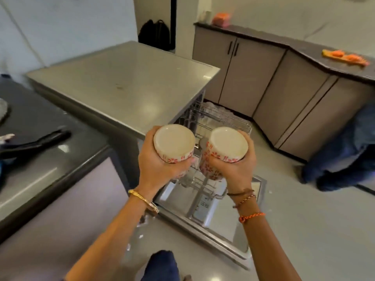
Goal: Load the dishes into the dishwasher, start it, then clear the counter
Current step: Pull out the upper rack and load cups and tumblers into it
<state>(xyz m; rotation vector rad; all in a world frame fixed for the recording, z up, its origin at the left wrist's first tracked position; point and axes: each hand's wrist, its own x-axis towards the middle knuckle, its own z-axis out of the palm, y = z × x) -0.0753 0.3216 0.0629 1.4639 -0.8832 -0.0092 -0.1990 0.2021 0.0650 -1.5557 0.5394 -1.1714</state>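
Note:
My left hand (156, 161) grips a white bowl with a red flower pattern (174, 144), turned so its base faces me. My right hand (233, 169) grips a second bowl of the same pattern (227, 145), also base up. Both bowls hang side by side above the open dishwasher. Its pulled-out wire rack (223, 120) holds some clear glassware at the far end. The dishwasher door (213, 226) lies flat and open below my wrists. The dishwasher's steel top (121, 78) is to the upper left.
A dark counter (40, 155) on the left carries a black-handled pan (36, 144). Grey cabinets (263, 78) with a dark worktop run along the back right, with an orange-topped board (345, 57) on it. Another person's blue-trousered legs (345, 149) stand at the right. A black backpack (155, 34) sits far back.

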